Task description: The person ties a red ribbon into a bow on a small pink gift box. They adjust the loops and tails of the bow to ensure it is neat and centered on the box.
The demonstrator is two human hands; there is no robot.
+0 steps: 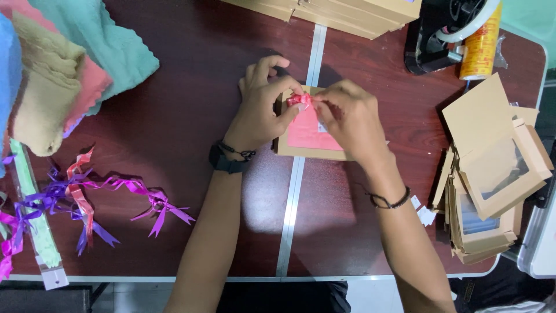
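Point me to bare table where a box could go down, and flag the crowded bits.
Free: the dark table between the folded towels and the left hand; also the front strip between the forearms. Crowded: the ribbon bows front-left, the stack of windowed boxes at right, the tape dispenser far right, and the box under both hands' grip.

Table centre: flat brown cardboard box [310, 152] with a pink window panel, a small white label [322, 126] on it. Right edge: pile of brown window boxes [492, 191], clear film panes, some lids open. Top edge: stack of flat brown cartons [347, 14]. Small white tags [424, 213] beside the pile.
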